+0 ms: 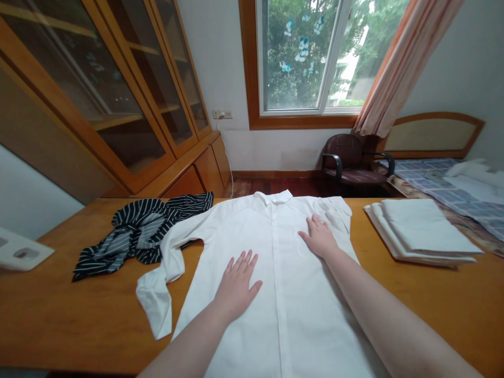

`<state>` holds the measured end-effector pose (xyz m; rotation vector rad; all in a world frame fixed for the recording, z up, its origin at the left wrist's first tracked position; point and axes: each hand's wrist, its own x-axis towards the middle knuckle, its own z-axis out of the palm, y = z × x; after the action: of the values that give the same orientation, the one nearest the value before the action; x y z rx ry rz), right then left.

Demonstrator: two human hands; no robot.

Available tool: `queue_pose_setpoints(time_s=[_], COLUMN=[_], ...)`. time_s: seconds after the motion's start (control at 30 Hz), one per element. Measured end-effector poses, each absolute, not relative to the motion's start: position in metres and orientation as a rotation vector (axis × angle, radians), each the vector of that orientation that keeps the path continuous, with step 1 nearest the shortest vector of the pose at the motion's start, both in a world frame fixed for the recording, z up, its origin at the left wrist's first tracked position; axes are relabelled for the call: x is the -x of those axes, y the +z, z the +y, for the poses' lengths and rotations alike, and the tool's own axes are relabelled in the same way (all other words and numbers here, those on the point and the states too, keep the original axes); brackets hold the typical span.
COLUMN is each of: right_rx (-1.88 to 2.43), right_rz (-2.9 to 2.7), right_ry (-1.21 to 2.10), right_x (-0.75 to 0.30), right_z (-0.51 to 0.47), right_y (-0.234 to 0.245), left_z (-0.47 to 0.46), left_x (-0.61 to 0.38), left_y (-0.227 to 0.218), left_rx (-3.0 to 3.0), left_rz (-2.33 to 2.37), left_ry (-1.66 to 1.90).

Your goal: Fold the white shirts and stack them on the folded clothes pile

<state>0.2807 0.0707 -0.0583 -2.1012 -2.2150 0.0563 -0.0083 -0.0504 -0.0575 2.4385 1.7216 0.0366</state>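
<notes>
Our left hand [236,286] and right hand [321,236] lie spread flat on the shirt [287,320]. If we shove, it may bunch up.

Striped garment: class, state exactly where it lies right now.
In the head view the striped garment lies crumpled on the table, left of the white shirt, beside its outstretched sleeve.

A black-and-white striped garment [142,233] lies crumpled on the wooden table [59,315]; folded white cloths [425,231] sit stacked well apart from it.
</notes>
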Motion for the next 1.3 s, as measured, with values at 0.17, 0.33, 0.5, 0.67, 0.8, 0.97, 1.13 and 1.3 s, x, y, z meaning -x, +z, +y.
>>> queue_pose_setpoints(time_s=[0.17,0.33,0.5,0.67,0.8,0.97,1.13,1.3], right_rx=[2.143,2.153,2.160,2.165,2.174,2.203,2.207,2.325], right_rz=[-2.217,-2.216,-2.208,-2.214,-2.210,-2.186,-2.224,-2.211], right_ry=[0.111,0.121,0.125,0.128,0.147,0.178,0.161,0.097], right_x=[-0.283,-0.283,-0.282,-0.282,-0.281,-0.278,-0.271,-0.257], right_z=[0.075,0.075,0.075,0.074,0.075,0.072,0.057,0.050], right_y=[-0.071,-0.069,-0.068,-0.068,-0.068,-0.068,-0.063,-0.041], left_z=[-0.052,-0.025,0.045,0.082,0.084,0.080,0.070,0.059], left_x=[0.003,-0.008,-0.025,-0.032,-0.029,-0.022,-0.018,-0.015], left_y=[-0.053,-0.025,-0.021,-0.054,-0.070,-0.072,-0.072,-0.071], left_rx=[-2.411,-2.387,-2.454,-2.331,-2.364,-2.343,-2.346,-2.356], left_rz=[1.763,1.739,1.851,2.089,2.063,2.026,2.040,2.014], left_ry=[-0.021,-0.126,0.236,0.307,0.212,0.102,0.077,0.085])
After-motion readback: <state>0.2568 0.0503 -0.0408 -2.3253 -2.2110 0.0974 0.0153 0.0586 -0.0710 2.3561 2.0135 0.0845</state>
